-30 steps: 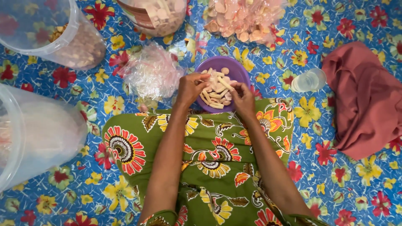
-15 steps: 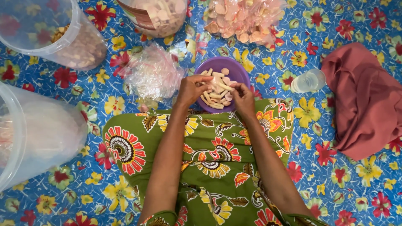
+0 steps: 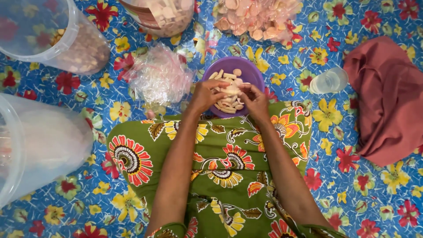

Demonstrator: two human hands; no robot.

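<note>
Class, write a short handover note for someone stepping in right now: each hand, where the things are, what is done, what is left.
Left hand and right hand meet over the purple bowl, fingers pinching pale pieces; whether either hand has closed on one is unclear.
The bowl sits at the knees on the floral mat.
Clear bags lie left of the bowl; filled packets are piled beyond it.
Done: a heap of packets.
Left: the pieces in the bowl.

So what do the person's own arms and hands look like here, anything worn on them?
Both forearms are bare down to the left hand and right hand. No gloves, watch or bracelets show. Short sleeves in the same green floral print as the lap cloth just show at the bottom edge.
</note>
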